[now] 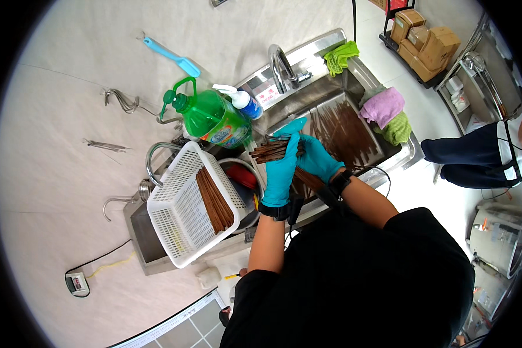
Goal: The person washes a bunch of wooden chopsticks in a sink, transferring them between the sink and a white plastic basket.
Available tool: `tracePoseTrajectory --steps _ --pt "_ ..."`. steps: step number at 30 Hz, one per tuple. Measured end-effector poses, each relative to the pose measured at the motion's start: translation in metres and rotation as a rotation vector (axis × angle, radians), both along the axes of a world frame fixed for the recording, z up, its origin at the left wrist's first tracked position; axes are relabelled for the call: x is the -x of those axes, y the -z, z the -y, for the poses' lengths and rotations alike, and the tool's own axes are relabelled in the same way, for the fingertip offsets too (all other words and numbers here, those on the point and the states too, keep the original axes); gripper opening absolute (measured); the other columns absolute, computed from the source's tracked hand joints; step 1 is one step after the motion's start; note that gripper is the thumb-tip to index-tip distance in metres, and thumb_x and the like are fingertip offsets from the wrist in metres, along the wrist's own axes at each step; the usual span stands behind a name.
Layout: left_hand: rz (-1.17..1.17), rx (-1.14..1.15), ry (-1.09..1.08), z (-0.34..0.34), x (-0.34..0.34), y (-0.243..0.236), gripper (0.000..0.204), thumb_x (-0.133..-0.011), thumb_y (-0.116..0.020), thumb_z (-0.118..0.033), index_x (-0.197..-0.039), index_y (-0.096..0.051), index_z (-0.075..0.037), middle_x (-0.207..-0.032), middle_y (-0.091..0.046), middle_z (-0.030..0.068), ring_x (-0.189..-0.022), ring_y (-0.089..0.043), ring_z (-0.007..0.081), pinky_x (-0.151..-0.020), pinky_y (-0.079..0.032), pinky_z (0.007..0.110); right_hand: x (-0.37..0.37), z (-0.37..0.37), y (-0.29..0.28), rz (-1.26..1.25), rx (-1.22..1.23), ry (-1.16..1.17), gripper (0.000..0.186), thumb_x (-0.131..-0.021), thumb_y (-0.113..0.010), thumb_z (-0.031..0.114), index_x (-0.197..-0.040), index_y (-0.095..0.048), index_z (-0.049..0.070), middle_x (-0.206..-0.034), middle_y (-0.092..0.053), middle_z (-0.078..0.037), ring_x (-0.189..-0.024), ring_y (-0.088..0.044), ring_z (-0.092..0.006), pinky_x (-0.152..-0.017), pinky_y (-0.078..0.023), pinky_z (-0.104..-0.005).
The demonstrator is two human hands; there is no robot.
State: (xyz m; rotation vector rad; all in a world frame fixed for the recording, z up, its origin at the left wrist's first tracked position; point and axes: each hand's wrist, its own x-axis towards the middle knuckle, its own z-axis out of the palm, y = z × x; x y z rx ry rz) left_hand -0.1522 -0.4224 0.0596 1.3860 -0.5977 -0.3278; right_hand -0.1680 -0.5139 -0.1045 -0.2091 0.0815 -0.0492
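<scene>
In teal gloves, my left hand (282,174) and my right hand (318,159) are close together over the near part of the sink. A bundle of dark brown chopsticks (267,152) is between them; its ends stick out to the left of my left hand, and the rest passes down under my right hand. Both hands are closed around the bundle. Many more chopsticks (342,130) lie in the steel sink (354,87) beyond my right hand. To the left, a white perforated basket (168,214) holds another row of brown chopsticks (213,200).
A green jug (211,113) and a white-and-blue pump bottle (246,103) stand behind the basket. A curved tap (278,66) rises at the sink's back. Green (341,57) and pink (384,106) cloths hang on its rim. Another person's dark trousers (467,153) show at right.
</scene>
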Motion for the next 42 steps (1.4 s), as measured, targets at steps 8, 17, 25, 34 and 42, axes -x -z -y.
tracePoseTrajectory --steps 8,17,25,34,42 --pt "0.139 0.060 0.112 0.002 0.005 0.025 0.013 -0.085 -0.059 -0.004 -0.098 -0.059 -0.003 -0.097 -0.061 0.0042 -0.091 -0.057 0.0129 -0.083 -0.045 0.025 0.002 0.005 -0.055 -0.103 -0.230 -0.008 0.026 -0.091 -0.048 0.027 -0.099 -0.056 0.004 -0.096 -0.058 -0.009 -0.090 -0.057 -0.0185 -0.084 -0.047 -0.0338" --pt "0.099 0.077 0.122 -0.007 0.003 0.038 0.024 -0.083 -0.059 -0.001 -0.107 -0.055 -0.004 -0.108 -0.056 0.0079 -0.100 -0.055 0.0191 -0.090 -0.044 0.030 0.005 0.000 -0.073 -0.090 -0.016 0.079 0.023 -0.091 -0.046 0.019 -0.104 -0.053 0.001 -0.096 -0.059 -0.008 -0.091 -0.057 -0.0185 -0.087 -0.046 -0.0330" --pt "-0.139 0.134 -0.174 -0.014 -0.028 0.002 0.016 -0.086 -0.058 -0.007 -0.102 -0.058 -0.004 -0.096 -0.062 0.0095 -0.087 -0.059 0.0162 -0.079 -0.049 0.029 0.006 -0.006 -0.070 -0.161 0.283 0.062 0.028 -0.093 -0.041 0.018 -0.113 -0.049 0.000 -0.108 -0.054 -0.012 -0.099 -0.056 -0.0207 -0.089 -0.050 -0.0313" --pt "-0.267 0.339 -0.103 -0.030 -0.062 0.005 0.030 -0.087 -0.056 -0.007 -0.115 -0.049 0.001 -0.097 -0.061 0.0138 -0.090 -0.060 0.0221 -0.082 -0.050 0.034 0.009 -0.007 -0.103 -0.230 -0.024 -0.075 0.029 -0.090 -0.052 0.024 -0.110 -0.054 0.004 -0.111 -0.053 -0.012 -0.105 -0.052 -0.0249 -0.089 -0.049 -0.0381" --pt "-0.375 0.536 -0.162 -0.022 -0.048 -0.041 0.055 -0.092 -0.041 -0.045 -0.122 -0.043 0.001 -0.103 -0.058 0.0165 -0.097 -0.059 0.0301 -0.085 -0.048 0.040 0.004 -0.011 -0.057 -0.402 -0.042 0.011 0.027 -0.086 -0.057 0.029 -0.104 -0.060 0.009 -0.107 -0.056 -0.009 -0.103 -0.053 -0.0225 -0.088 -0.049 -0.0362"
